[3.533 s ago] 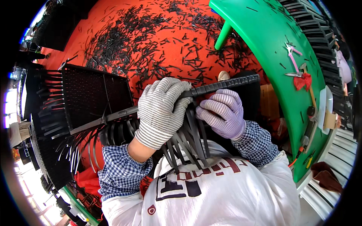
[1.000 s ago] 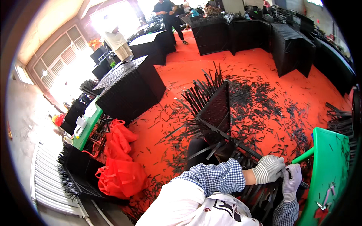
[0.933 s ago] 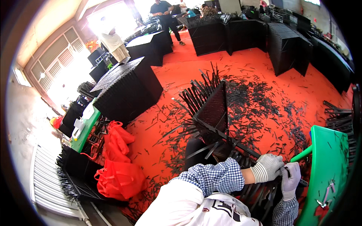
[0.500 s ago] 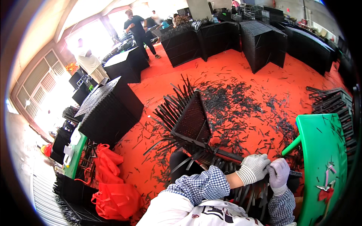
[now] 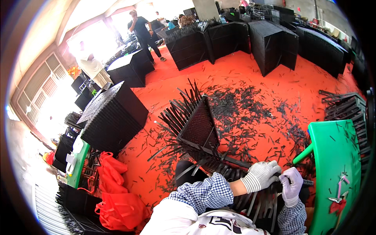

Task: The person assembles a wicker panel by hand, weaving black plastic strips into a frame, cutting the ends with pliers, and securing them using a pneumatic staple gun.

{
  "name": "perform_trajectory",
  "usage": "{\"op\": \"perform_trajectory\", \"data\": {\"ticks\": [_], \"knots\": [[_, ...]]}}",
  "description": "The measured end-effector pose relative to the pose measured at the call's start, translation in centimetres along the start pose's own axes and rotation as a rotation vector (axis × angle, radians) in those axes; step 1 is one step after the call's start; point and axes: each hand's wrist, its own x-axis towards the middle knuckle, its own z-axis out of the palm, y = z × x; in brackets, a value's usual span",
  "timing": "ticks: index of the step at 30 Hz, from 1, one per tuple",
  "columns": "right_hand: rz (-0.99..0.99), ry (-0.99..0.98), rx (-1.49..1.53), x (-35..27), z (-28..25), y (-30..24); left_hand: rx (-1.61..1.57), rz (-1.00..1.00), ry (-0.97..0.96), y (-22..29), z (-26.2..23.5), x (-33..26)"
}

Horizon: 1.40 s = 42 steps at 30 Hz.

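Head view: a black frame (image 5: 197, 127) is jutting out over the red floor (image 5: 166, 92).
The left hand (image 5: 260, 177) is clasping the frame's bar (image 5: 237, 161); just beside it the right hand (image 5: 291, 186) is curling its fingers, though whether they are pinching anything I cannot tell. At the lower left a red bag (image 5: 121, 209) is slumping, its contents hidden.

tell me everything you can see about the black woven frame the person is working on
The black woven frame looks like plastic: a dark meshed panel with a long bar running right toward the hands. Loose flat strips fan out from its left edge, and more hang below the bar. The panel stands tilted over the red floor. The left hand is closed over the bar; the right hand is near its end, its exact grip unclear.
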Motion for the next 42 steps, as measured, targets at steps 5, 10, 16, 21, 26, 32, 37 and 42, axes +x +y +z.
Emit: {"op": "perform_trajectory", "data": {"ticks": [5,10,16,21,26,32,37,42], "knots": [[0.066,-0.013,-0.004,0.1,0.1,0.4,0.081,0.025,0.068,-0.5,1.1,0.6],[-0.042,-0.042,-0.048,2.9,-0.7,-0.2,0.138,0.043,0.194,-0.1,-1.2,1.9],[-0.023,-0.122,-0.653,-1.0,-3.5,2.6,-0.179,-0.035,0.133,0.1,0.1,3.5],[0.003,-0.043,-0.695,-2.2,-2.4,2.3,-0.242,0.014,0.124,-0.5,0.3,2.7],[0.017,-0.005,-0.695,-2.7,-1.8,2.3,-0.380,-0.135,0.072,-0.3,0.4,2.6],[0.006,0.035,-0.724,-2.6,-1.2,2.4,-0.249,0.075,0.152,-0.1,0.5,2.9],[-0.012,0.036,-0.718,-2.6,-1.3,2.7,-0.410,0.021,0.092,-0.3,0.6,3.0],[0.026,0.008,-0.642,-2.6,-2.6,1.3,-0.370,0.064,0.045,0.0,0.5,4.1]]}}
